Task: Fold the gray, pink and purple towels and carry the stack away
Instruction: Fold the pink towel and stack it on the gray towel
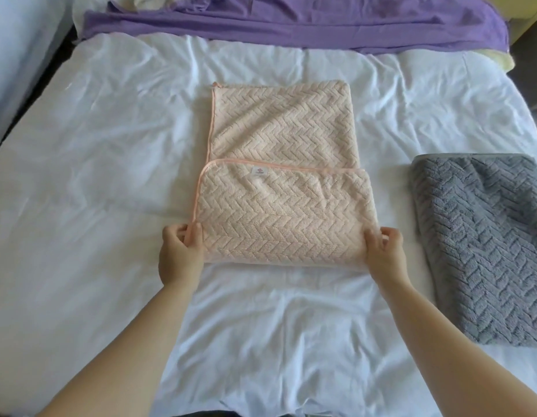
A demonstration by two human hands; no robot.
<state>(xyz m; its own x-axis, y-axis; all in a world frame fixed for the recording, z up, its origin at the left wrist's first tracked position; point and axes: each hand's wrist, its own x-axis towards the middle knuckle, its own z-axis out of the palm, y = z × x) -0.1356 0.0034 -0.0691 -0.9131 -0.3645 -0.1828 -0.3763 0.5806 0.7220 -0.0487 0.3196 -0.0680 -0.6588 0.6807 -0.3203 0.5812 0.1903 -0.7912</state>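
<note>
Your left hand (pixel 179 249) is pinching the near left edge of the pink towel (pixel 279 182), which is lying half folded in the middle of the bed (pixel 80 176); your right hand (pixel 381 251) is pinching the near right edge. It is looking plush, light and floppy, so you are best gripping both corners together. The gray towel (pixel 484 251) is sitting folded off to the right.

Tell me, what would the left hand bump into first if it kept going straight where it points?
Probably the pink towel itself: the left hand pinches its near left edge and points along it; depth is unclear.
</note>
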